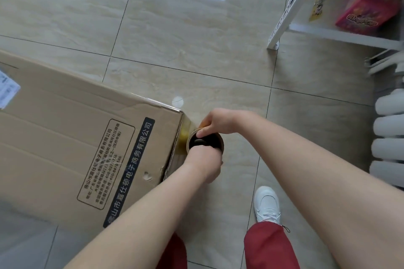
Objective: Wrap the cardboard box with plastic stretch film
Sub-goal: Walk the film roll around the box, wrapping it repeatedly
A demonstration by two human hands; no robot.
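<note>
Both hands, left [203,166] and right [216,123], grip the film roll [206,141] beside the cardboard box [87,137].

On the cardboard box [72,137] we read a dark strip "山市嘉仕顿电子商务有限公司", beside it, framed, "400-8470 588", white label [7,88] illegible.

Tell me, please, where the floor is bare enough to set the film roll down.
Bare tile lies ahead, between the cardboard box and the white shelf. It is tight at the box corner, where both hands hold the roll.
</note>
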